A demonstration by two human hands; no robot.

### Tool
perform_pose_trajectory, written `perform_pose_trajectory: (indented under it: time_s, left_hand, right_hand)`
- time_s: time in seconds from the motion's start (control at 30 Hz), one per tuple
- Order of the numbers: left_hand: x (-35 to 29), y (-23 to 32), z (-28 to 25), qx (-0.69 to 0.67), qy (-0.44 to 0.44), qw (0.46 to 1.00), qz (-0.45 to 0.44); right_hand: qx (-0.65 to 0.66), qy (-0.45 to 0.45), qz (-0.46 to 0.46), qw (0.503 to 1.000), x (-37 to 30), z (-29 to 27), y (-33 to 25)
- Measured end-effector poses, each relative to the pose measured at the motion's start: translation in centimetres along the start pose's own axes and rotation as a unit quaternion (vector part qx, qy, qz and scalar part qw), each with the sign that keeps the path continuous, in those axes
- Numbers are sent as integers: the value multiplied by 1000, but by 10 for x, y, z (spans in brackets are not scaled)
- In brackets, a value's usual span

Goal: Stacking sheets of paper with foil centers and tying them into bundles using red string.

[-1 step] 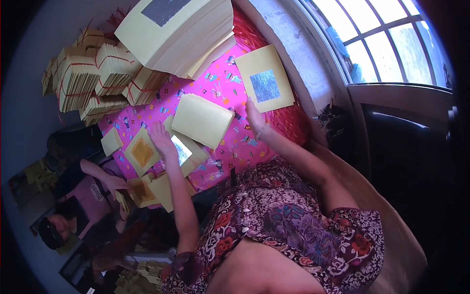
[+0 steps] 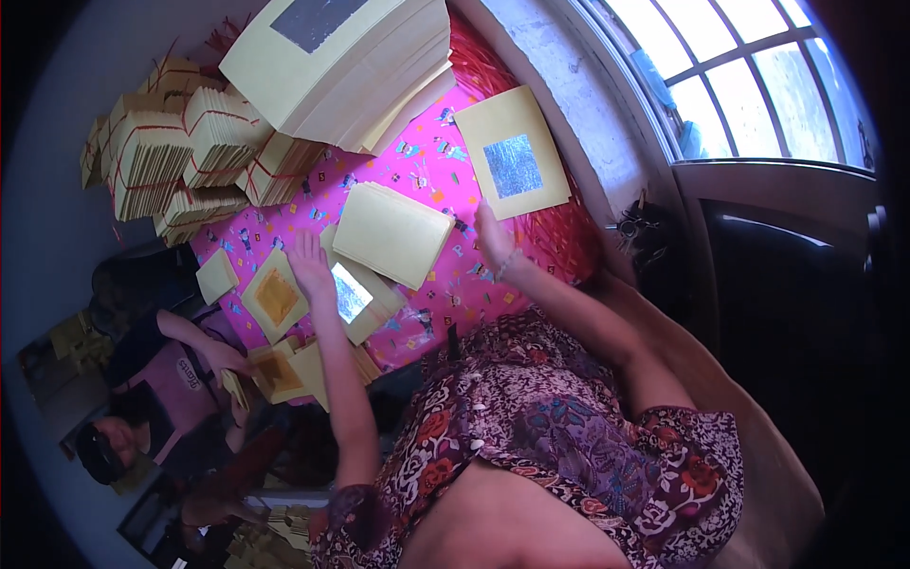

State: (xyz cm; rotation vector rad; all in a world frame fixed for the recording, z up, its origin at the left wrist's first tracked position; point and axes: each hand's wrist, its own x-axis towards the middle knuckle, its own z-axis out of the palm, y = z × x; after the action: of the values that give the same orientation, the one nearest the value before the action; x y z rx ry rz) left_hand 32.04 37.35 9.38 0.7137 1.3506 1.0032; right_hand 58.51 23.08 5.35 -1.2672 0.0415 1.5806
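Observation:
My left hand (image 2: 311, 266), fingers stretched out and holding nothing, hovers between a gold-patched paper sheet (image 2: 261, 327) and a silver-patched sheet (image 2: 370, 327). Whether it touches either is unclear. To its right sits a neat stack of plain yellowish paper (image 2: 393, 228). My right hand (image 2: 493, 237) is seen edge-on with straight fingers and an empty palm side. Its fingertips are by the lower left edge of a large yellow sheet with a silver foil square (image 2: 514, 166).
A tall paper stack (image 2: 370, 81) and bundles tied with red string (image 2: 152, 156) stand at the back on a pink patterned cover (image 2: 427, 318). Red strands (image 2: 569, 242) lie along the right edge. At left, a co-worker (image 2: 194, 365) handles papers. A barred window (image 2: 749, 85) is at upper right.
My left hand and forearm have shifted slightly left, baring more of the silver patch. My right hand has drawn back a little from the large sheet.

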Motion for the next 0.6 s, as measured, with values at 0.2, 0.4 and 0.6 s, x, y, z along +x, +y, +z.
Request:
perform_pose_trajectory:
  time_s: [0.2, 0.4, 0.6]
  left_hand:
    - [80, -4, 15, 90, -220, 956, -169]
    - [103, -35, 44, 196, -248, 909, -270]
    - [124, -38, 49, 241, -266, 882, -305]
  right_hand:
    - [200, 32, 127, 971, -11, 40, 3]
    - [272, -51, 51, 960, 43, 40, 47]
    - [310, -54, 48, 948, 59, 46, 41]
